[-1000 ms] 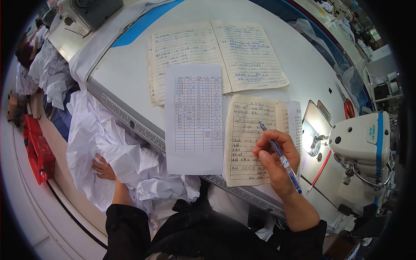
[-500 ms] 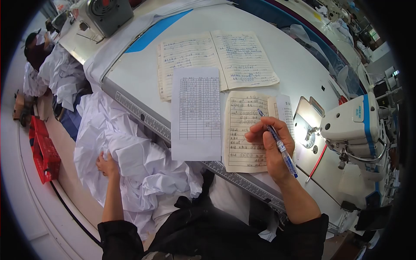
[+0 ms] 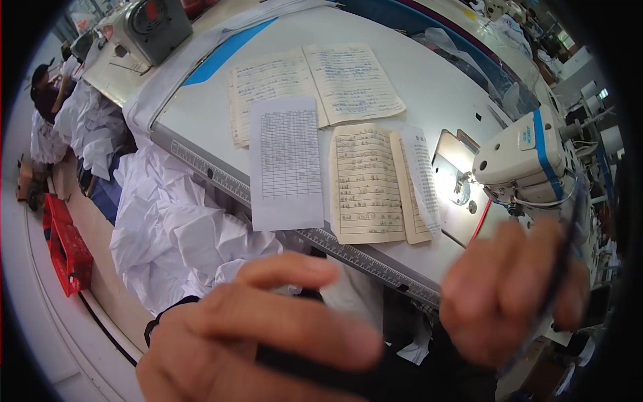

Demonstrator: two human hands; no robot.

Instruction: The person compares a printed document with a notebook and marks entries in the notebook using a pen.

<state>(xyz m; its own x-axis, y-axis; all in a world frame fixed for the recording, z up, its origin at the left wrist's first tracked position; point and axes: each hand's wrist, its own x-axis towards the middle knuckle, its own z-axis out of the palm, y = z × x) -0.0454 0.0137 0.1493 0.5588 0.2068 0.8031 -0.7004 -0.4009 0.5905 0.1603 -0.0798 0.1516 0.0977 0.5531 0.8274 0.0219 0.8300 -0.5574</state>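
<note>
My left hand (image 3: 261,328) is raised close to the camera, its fingers apart and holding nothing. Smeared by motion, my right hand (image 3: 509,288) is closed around a pen (image 3: 561,275), which shows as a dark slanted streak. Beyond both hands, a small notebook (image 3: 366,187) with handwritten lines lies on the white table (image 3: 435,87), a loose sheet at its right side. To its left is a printed table sheet (image 3: 288,208), overlapping a larger open notebook (image 3: 355,84). White crumpled fabric (image 3: 167,228) hangs below the table edge, behind my left hand.
A sewing machine (image 3: 516,157) with its lamp lit stands at the right; another machine (image 3: 151,33) is at the upper left. A ruler strip (image 3: 214,175) runs along the table's front edge. Left are a red plastic object (image 3: 63,248) and a person (image 3: 48,90).
My left hand has left the white fabric and come up near the camera. My right hand has lifted off the small notebook and moved right and nearer, still with the pen.
</note>
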